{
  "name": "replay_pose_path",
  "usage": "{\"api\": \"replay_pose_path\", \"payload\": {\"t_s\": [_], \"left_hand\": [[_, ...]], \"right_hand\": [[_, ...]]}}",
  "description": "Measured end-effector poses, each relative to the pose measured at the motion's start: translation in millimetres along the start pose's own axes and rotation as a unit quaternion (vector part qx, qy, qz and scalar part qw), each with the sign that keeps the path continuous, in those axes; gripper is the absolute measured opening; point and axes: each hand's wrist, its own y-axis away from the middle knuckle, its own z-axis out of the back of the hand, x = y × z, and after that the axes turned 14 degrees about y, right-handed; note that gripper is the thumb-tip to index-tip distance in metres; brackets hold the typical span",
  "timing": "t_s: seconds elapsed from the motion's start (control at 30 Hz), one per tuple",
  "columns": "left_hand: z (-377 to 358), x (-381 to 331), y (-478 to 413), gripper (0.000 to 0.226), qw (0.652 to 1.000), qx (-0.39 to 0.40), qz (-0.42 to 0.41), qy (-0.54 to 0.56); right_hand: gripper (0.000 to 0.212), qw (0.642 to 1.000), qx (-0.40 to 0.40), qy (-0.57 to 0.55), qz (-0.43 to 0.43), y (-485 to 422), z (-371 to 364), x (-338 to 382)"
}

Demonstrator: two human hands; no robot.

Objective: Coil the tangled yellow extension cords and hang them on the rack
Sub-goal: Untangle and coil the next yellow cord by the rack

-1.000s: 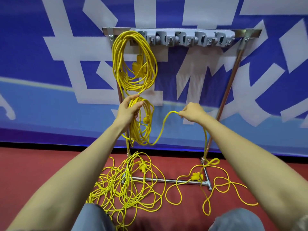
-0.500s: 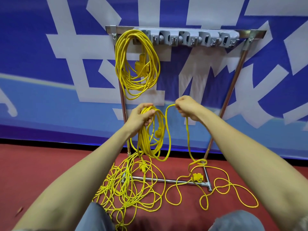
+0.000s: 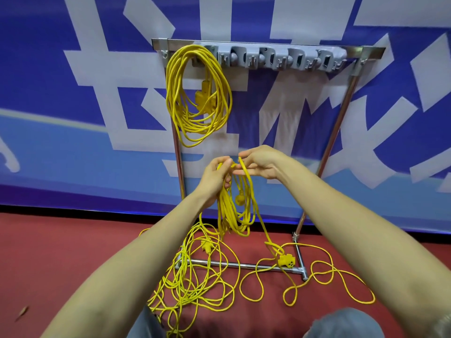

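Head view: my left hand (image 3: 214,178) clasps the coil (image 3: 229,211) up top; right hand (image 3: 262,164), fingers straight, carries limp, light cord (image 3: 262,223); I'd pinch loops together there.

**Chrome, Plastic, Matt Floor**

The tubular metal rack (image 3: 337,123) is polished, mirror-bright chrome; its grey plastic hook strip (image 3: 275,58) looks matt. The yellow extension cords (image 3: 203,100) have smooth, slightly glossy plastic sheathing. The red floor (image 3: 61,252) is matt and finely grained.
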Motion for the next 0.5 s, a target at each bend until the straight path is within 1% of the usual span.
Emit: {"api": "replay_pose_path", "payload": {"t_s": [0.13, 0.23, 0.3, 0.37, 0.43, 0.5], "left_hand": [[2.1, -1.3, -2.2, 0.019, 1.000, -0.004, -0.010, -0.012], [1.7, -3.3, -3.0, 0.022, 1.000, 0.008, -0.015, -0.012], [2.2, -5.1, -2.5, 0.020, 1.000, 0.005, -0.012, 0.001], [2.0, -6.5, -0.8, 0.020, 1.000, -0.004, -0.006, 0.025], [-0.4, -7.4, 0.9, 0.022, 0.999, -0.013, -0.001, 0.052], [-2.8, -8.7, 1.5, 0.025, 0.998, -0.017, -0.001, 0.068]], "right_hand": [[0.043, 0.999, 0.020, 0.034, -0.004, 5.6, -3.2, 1.6], [0.047, 0.993, 0.057, 0.097, 0.026, 8.3, -6.7, -0.8], [0.045, 0.989, 0.064, 0.123, 0.046, 8.4, -12.8, -2.8], [0.035, 0.984, 0.042, 0.158, 0.066, 5.9, -22.2, -5.1], [0.020, 0.979, 0.002, 0.186, 0.077, 4.2, -31.0, -6.3], [0.025, 0.976, -0.036, 0.201, 0.079, 1.0, -36.2, -7.3]]}}
